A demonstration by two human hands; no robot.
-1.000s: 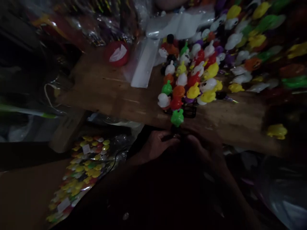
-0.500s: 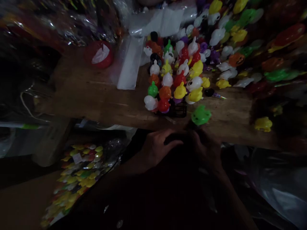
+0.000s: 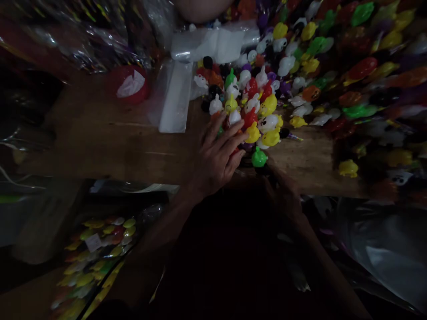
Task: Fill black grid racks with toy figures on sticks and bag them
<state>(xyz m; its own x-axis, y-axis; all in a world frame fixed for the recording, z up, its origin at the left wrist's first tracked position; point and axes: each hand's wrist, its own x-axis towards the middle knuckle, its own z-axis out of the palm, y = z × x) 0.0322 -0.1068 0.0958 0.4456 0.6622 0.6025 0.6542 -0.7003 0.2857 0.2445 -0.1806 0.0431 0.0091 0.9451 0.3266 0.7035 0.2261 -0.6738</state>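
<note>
My left hand (image 3: pixel 218 155) lies with fingers spread over the near left part of a tight cluster of small plastic toy figures (image 3: pixel 251 104) in white, yellow, red and green. Several of the figures are covered by its fingers. Close to the cluster's near edge, my right hand (image 3: pixel 283 189) is closed around the dark lower part of a green toy figure (image 3: pixel 259 158), whose head points up. Deep shadow hides much of the right fingers. A dark rack (image 3: pixel 247 161) shows a little beneath the nearest figures.
Many loose toy figures (image 3: pixel 310 93) pile up on the right of the wooden table (image 3: pixel 133 155). A yellow figure (image 3: pixel 348 168) lies near its front edge. Clear plastic bags (image 3: pixel 176 98) and a red bowl (image 3: pixel 133 86) are on the left. Bagged toys (image 3: pixel 96 258) stand below.
My left hand has moved forward from the table edge onto the clustered figures. My right hand has brought the green figure left, up against the cluster's near edge.
</note>
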